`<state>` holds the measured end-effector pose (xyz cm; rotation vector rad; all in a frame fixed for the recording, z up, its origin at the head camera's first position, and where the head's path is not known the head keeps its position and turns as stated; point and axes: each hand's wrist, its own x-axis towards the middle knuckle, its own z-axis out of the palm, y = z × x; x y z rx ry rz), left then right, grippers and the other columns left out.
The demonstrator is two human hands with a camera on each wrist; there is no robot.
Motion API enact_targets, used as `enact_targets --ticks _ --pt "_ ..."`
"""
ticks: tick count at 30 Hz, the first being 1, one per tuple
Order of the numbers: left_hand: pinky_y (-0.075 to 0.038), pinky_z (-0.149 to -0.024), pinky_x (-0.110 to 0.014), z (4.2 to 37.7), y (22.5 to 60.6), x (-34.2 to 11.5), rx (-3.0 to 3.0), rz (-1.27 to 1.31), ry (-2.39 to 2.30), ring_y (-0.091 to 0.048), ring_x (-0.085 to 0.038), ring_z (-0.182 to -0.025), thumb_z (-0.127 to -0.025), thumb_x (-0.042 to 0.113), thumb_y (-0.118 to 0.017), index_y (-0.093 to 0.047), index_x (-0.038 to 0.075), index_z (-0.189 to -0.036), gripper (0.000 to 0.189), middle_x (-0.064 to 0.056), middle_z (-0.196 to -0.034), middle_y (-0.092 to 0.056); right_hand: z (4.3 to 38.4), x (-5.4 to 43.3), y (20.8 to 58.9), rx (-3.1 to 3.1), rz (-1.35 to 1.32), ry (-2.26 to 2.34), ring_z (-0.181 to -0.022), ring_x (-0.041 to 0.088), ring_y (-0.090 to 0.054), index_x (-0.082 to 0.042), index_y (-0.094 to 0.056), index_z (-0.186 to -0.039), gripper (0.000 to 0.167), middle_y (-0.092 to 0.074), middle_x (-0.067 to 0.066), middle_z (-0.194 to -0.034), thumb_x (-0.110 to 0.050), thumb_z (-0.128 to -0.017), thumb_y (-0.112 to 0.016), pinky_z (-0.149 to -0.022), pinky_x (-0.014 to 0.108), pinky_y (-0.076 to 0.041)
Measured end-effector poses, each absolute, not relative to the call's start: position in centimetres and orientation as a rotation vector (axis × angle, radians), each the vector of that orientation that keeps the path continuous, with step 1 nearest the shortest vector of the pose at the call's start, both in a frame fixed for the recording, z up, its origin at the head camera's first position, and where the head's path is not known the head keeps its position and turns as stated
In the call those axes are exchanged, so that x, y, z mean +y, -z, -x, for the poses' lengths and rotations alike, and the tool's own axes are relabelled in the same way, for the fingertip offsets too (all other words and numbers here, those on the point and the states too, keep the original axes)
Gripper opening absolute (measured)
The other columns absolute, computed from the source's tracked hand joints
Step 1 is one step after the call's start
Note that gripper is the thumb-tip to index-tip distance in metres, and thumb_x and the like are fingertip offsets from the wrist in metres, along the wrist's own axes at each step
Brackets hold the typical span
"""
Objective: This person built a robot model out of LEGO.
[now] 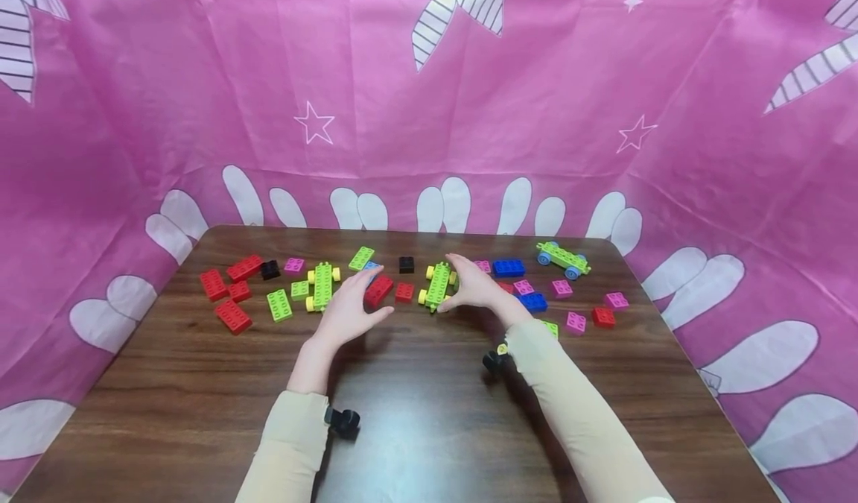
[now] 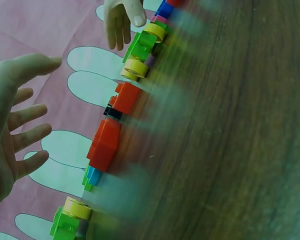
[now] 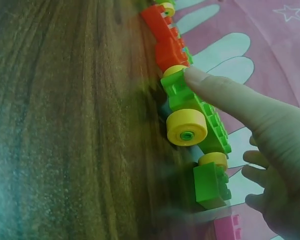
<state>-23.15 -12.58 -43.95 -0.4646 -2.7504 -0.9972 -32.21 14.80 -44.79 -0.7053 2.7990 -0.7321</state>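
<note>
My left hand (image 1: 350, 309) hovers with fingers spread and holds nothing. It is between a green wheeled base with yellow wheels (image 1: 323, 287) and a red brick (image 1: 379, 291); part of a blue brick (image 1: 372, 266) shows behind its fingertips. Another yellow-wheeled green base (image 1: 438, 285) lies beside my right hand (image 1: 477, 285). That hand's thumb and fingers are apart. In the right wrist view, the thumb (image 3: 225, 92) reaches over one end of the base (image 3: 182, 95); whether it touches cannot be told.
Red bricks (image 1: 233, 315) and light green bricks (image 1: 279, 305) lie on the left. Blue bricks (image 1: 509, 267), pink bricks (image 1: 561, 288) and a green base with blue wheels (image 1: 563, 260) are on the right. A pink curtain (image 1: 402, 138) stands behind the wooden table (image 1: 415, 413).
</note>
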Motion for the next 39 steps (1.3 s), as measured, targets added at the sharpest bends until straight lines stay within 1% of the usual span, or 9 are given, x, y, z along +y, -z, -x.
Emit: enact_targets --ticks 3,8,12,17,24,33,39 --pt "-0.04 -0.107 -0.058 23.2 44.1 -12.6 -2.765 0.469 1.013 -0.043 -0.034 -0.137 -0.081 0.03 -0.079 -0.043 0.014 -0.147 0.077 -0.011 -0.147 -0.049 32.6 14.6 44.9 2.794 0.727 0.675 -0.145 0.036 -0.029 0.004 -0.026 -0.151 0.116 -0.03 0.022 -0.157 -0.044 -0.066 -0.089 -0.118 0.051 -0.027" --pt "-0.039 -0.108 -0.058 23.2 44.3 -12.4 -2.789 0.481 1.025 -0.043 -0.034 -0.138 -0.082 0.03 -0.079 -0.043 0.014 -0.147 0.076 -0.011 -0.147 -0.049 33.0 14.4 45.3 2.773 0.722 0.661 -0.145 0.036 -0.028 0.003 -0.025 -0.151 0.115 -0.029 0.021 -0.157 -0.043 -0.066 -0.088 -0.118 0.052 -0.027" --pt "-0.038 -0.109 -0.057 23.1 44.5 -12.2 -2.807 0.47 1.027 -0.043 -0.034 -0.137 -0.083 0.027 -0.077 -0.045 0.012 -0.145 0.072 -0.013 -0.146 -0.05 33.1 14.3 45.5 2.76 0.711 0.66 -0.146 0.036 -0.027 0.001 -0.025 -0.152 0.114 -0.029 0.02 -0.158 -0.042 -0.067 -0.087 -0.118 0.053 -0.027" --pt "-0.038 -0.11 -0.054 23.0 44.7 -11.8 -2.823 0.462 1.005 -0.045 -0.035 -0.136 -0.085 0.022 -0.076 -0.047 0.008 -0.143 0.066 -0.015 -0.145 -0.051 33.2 14.3 45.6 2.763 0.72 0.634 -0.146 0.036 -0.027 0.0 -0.025 -0.152 0.114 -0.028 0.02 -0.158 -0.042 -0.068 -0.087 -0.118 0.054 -0.026" --pt "-0.037 -0.111 -0.052 23.0 45.0 -11.7 -2.843 0.47 1.013 -0.046 -0.034 -0.135 -0.086 0.019 -0.075 -0.049 0.007 -0.142 0.063 -0.014 -0.144 -0.051 33.2 14.0 45.9 2.752 0.724 0.629 -0.147 0.035 -0.026 -0.001 -0.025 -0.152 0.113 -0.028 0.019 -0.159 -0.043 -0.068 -0.087 -0.118 0.053 -0.025" --pt "-0.038 -0.111 -0.048 23.0 45.4 -11.5 -2.83 0.531 0.98 -0.049 -0.033 -0.132 -0.087 0.016 -0.073 -0.051 0.004 -0.14 0.058 -0.015 -0.141 -0.054 33.0 13.8 45.9 2.743 0.718 0.636 -0.146 0.035 -0.027 -0.002 -0.024 -0.153 0.112 -0.026 0.017 -0.16 -0.041 -0.068 -0.087 -0.118 0.055 -0.024" --pt "-0.039 -0.111 -0.047 23.0 45.5 -11.4 -2.82 0.542 0.993 -0.05 -0.033 -0.132 -0.087 0.014 -0.072 -0.052 0.004 -0.139 0.057 -0.016 -0.14 -0.055 32.9 13.8 45.9 2.745 0.701 0.653 -0.144 0.034 -0.032 -0.003 -0.025 -0.153 0.111 -0.03 0.015 -0.158 -0.039 -0.068 -0.087 -0.117 0.053 -0.028"
